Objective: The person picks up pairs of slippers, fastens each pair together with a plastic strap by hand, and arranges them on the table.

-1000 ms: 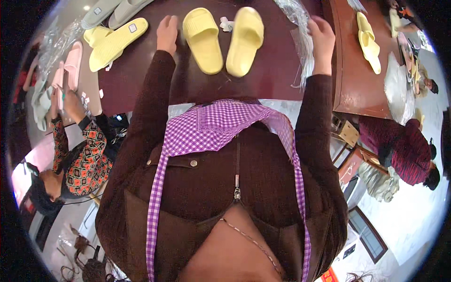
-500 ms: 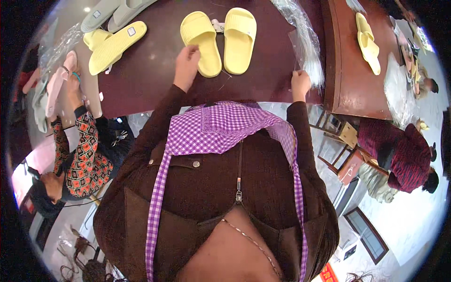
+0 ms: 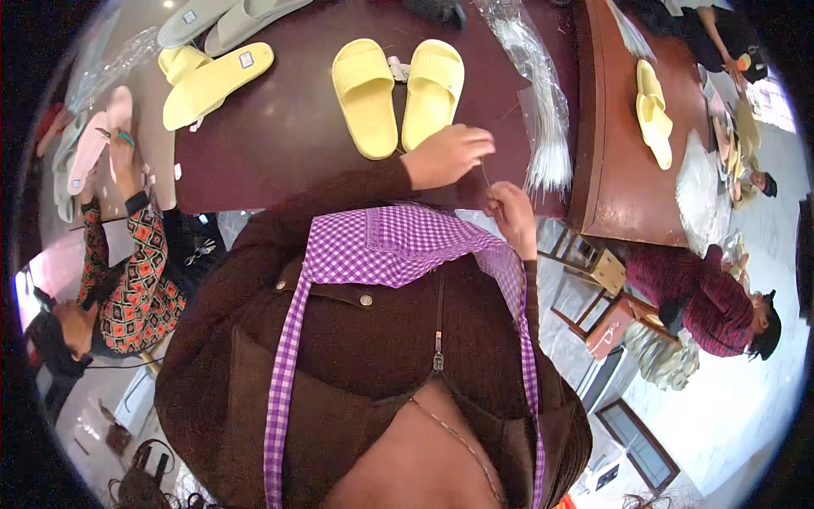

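Note:
A pair of yellow slippers [image 3: 367, 110] lies side by side on the dark red table, with a small white piece [image 3: 397, 68] between their straps. My left hand [image 3: 449, 155] reaches across to the right, just in front of the right slipper, its fingers pinched. Below it, near the table's front edge, my right hand [image 3: 513, 212] is also closed in a pinch. A thin plastic strand [image 3: 486, 175] runs between the two hands. To the right lies a bundle of thin clear strands [image 3: 549, 144] in a plastic bag.
Another yellow pair [image 3: 220, 89] and grey slippers [image 3: 254, 24] lie at the far left. A co-worker there handles pink slippers [image 3: 89, 153]. A raised brown table edge [image 3: 588, 127] borders the right, with one more yellow pair [image 3: 651, 114] beyond it.
My left hand has left the left slipper and moved right, close to my right hand. My right hand has come from the strand bundle toward me and left, now with a strand.

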Available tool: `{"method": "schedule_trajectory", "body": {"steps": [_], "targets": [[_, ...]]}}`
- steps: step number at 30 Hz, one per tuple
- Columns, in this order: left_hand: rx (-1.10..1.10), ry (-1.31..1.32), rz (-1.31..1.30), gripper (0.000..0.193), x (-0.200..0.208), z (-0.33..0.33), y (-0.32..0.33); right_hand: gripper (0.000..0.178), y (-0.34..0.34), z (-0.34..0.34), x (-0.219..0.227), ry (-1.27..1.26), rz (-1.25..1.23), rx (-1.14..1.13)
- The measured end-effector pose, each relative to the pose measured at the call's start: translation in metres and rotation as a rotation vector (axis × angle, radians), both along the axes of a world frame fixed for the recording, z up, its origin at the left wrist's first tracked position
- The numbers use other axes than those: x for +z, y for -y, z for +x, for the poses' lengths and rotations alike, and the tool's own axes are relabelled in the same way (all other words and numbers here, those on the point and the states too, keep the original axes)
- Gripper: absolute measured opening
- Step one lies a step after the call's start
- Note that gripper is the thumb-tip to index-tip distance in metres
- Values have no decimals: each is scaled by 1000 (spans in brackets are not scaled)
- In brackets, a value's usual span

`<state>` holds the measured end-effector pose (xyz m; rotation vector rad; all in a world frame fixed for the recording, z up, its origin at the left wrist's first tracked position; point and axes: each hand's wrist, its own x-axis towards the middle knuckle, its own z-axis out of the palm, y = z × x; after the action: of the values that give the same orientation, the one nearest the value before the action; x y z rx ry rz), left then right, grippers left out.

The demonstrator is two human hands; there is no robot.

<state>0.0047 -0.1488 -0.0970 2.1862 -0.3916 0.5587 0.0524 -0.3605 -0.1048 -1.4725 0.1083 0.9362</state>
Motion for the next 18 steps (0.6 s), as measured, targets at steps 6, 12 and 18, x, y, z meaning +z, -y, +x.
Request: {"method": "schedule_trajectory", "body": {"steps": [6, 12, 18], "targets": [[-234, -25, -49, 22, -31, 31, -12, 7, -13, 6, 37, -202, 342, -64], [-111, -455, -546, 17, -15, -1, -38, 10, -21, 19, 72, -137, 694, -70], [99, -354, -614, 15, 9, -36, -52, 14, -53, 34, 79, -125, 1025, -143]]}}
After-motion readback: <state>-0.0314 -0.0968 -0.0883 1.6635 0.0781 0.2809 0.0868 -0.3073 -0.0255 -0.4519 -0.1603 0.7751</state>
